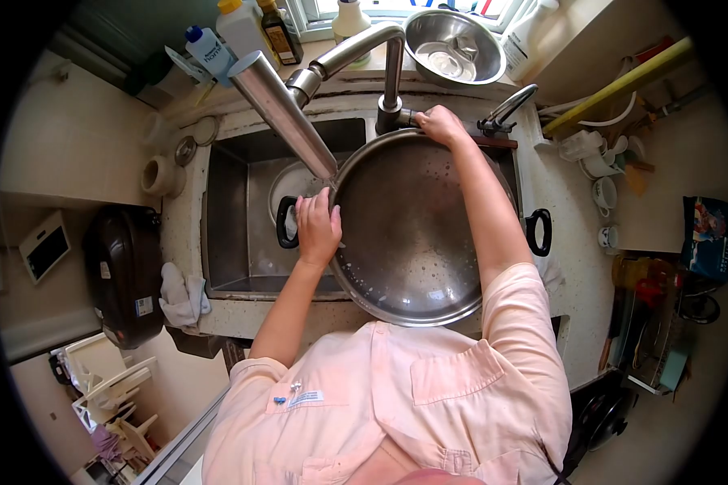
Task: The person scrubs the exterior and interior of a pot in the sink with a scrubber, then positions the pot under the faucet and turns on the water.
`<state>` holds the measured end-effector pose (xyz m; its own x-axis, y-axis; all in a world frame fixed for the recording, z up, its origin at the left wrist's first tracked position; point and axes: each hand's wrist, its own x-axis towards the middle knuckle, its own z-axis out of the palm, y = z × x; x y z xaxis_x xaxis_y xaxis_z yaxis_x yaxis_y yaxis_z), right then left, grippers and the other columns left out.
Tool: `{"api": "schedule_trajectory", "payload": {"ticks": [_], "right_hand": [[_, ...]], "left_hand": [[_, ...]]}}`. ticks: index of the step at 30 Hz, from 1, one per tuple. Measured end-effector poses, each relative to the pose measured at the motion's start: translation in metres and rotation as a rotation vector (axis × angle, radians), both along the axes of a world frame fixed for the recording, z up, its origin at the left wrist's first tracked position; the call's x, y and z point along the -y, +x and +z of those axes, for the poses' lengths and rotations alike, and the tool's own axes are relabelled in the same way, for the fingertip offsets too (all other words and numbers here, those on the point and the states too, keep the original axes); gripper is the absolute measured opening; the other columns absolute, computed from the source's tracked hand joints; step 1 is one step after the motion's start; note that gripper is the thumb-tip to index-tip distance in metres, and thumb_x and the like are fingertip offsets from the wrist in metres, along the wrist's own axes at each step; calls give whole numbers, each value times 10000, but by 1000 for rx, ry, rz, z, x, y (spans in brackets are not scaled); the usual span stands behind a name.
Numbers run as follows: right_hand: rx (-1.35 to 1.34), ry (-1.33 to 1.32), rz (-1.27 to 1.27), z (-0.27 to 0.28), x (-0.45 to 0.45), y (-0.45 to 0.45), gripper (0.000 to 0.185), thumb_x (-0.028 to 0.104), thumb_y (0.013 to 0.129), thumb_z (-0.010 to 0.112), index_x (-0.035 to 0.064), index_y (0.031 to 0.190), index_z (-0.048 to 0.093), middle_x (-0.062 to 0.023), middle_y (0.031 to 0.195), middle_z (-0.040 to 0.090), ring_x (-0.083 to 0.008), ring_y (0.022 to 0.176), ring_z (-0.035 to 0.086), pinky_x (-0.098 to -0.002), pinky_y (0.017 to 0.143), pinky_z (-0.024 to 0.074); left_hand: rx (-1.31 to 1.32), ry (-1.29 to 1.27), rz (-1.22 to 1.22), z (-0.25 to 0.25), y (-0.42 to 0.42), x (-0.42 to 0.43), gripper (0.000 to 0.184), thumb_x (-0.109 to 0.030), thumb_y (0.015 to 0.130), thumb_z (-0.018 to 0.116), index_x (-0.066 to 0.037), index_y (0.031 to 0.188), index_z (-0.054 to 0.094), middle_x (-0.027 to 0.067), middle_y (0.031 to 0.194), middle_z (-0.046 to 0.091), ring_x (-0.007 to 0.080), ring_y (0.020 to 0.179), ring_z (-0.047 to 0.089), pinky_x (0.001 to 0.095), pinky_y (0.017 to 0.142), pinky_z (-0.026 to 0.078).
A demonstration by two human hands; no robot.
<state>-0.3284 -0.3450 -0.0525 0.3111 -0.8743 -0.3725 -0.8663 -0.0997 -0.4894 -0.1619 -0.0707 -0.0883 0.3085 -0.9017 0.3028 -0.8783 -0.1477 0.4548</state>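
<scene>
A large round metal pan [412,234] with black side handles lies over the right part of the double sink [234,202], its inside wet with droplets. My left hand [318,226] is at the pan's left rim beside the left black handle [286,222]; its fingers point up, and what they hold, if anything, is hidden. My right hand [442,126] is closed on the faucet lever [412,119] behind the pan. The metal faucet [299,121] ends just above the pan's left rim. A round lid or dish [291,179] lies in the left basin.
A steel bowl [455,48] stands on the windowsill, with bottles [279,32] to its left. White cups [604,194] are at the right. A cloth [182,295] lies left of the sink, near a dark brown appliance [124,275].
</scene>
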Motion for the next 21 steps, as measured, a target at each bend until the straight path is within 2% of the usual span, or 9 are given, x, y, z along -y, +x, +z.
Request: {"api": "schedule_trajectory", "payload": {"ticks": [16,19,21], "right_hand": [[82,37,3,-12,8,-9,488,445,775,521,-26,789,647,-227,900,626,-349,920,591,-379,828,433],[58,37,19,-7,4,-9,470,446,779,548,1,891,650,-213,934,626,-340,948,583,-394,823,434],[69,-289,22,-13,-7,-11,438,407,780,586,14,970,626,-187,971,614,-333,968,564,-397,834,426]], "left_hand": [[-14,47,-13,1,3,2,380,-126,786,582,5,1129,490,158,1001,573,330,1010,493,456,997,297],[25,1,20,6,-1,3,363,-117,789,579,-2,1121,491,150,945,567,328,981,494,455,957,320],[56,-79,47,21,-8,3,334,-105,798,572,-5,1107,497,144,899,557,322,942,498,441,912,347]]}}
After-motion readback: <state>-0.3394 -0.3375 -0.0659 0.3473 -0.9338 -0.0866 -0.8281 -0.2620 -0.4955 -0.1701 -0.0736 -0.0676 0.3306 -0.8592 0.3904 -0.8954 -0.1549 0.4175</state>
